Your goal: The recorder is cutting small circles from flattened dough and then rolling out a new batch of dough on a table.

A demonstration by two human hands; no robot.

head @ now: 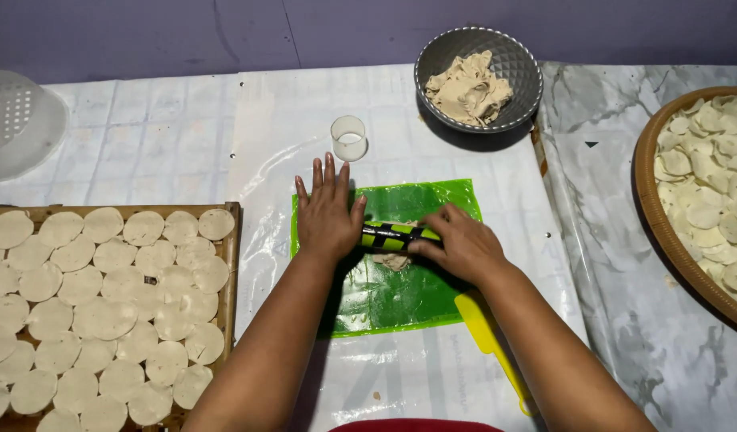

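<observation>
Dough [393, 261], soft and pliable, lies mid-frame under the rolling pin [396, 235]; left hand [328, 214] presses flat and open, right hand [456, 244] curls around the pin's end.

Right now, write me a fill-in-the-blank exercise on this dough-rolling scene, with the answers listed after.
1. Both hands press a striped rolling pin over a sheet coloured ____.
2. The metal bowl at the back holds a lump of ____.
3. The tray of flat dough rounds lies on the person's ____ side.
4. The left hand lies ____ on the pin, fingers straight.

Answers: green; dough; left; flat
</observation>
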